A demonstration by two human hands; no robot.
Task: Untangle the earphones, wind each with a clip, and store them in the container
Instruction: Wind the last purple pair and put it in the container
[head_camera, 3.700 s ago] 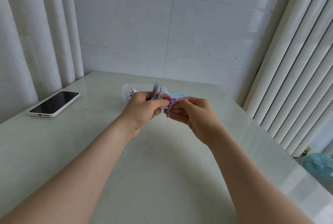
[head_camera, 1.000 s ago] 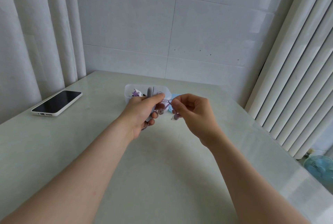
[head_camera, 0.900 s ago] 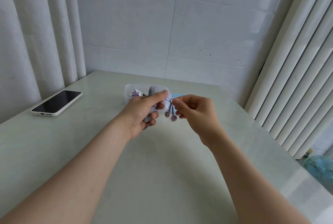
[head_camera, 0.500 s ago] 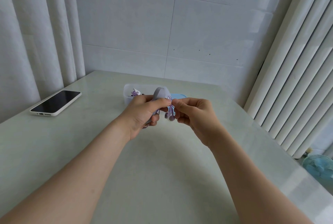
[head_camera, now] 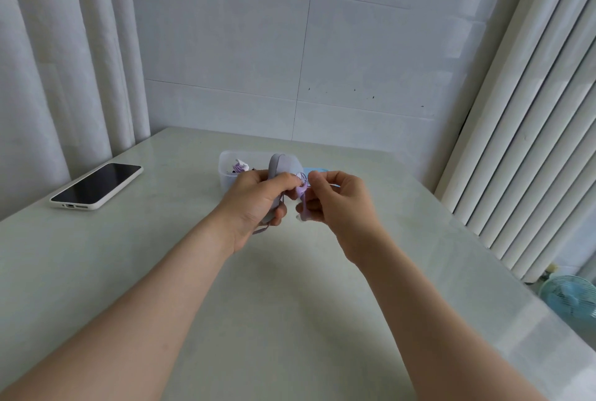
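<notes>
Purple earphones (head_camera: 302,189), pinched between left grip (head_camera: 258,197), right grip (head_camera: 342,200)

phone (head_camera: 96,186) left, container (head_camera: 225,171) behind hands

The left forearm (head_camera: 161,320) and right forearm (head_camera: 419,320) are bare, as are the left hand (head_camera: 258,200) and right hand (head_camera: 342,204).
</notes>
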